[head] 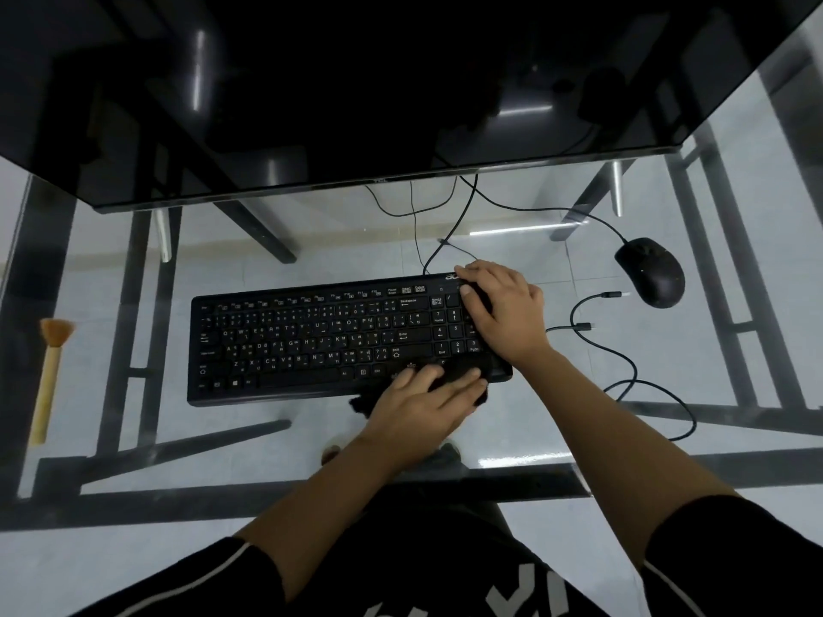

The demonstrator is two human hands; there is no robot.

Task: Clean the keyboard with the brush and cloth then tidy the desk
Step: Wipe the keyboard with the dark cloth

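A black keyboard lies in the middle of the glass desk. My left hand presses a black cloth flat on the keyboard's lower right corner; part of the cloth hangs over the front edge. Gripping the keyboard's right end at the number pad is my right hand, thumb on top. A wooden-handled brush with tan bristles lies on the desk at the far left, apart from both hands.
A large dark monitor stands behind the keyboard. A black mouse sits at the right rear with its cable running back. A loose black cable with plugs curls to the right of the keyboard.
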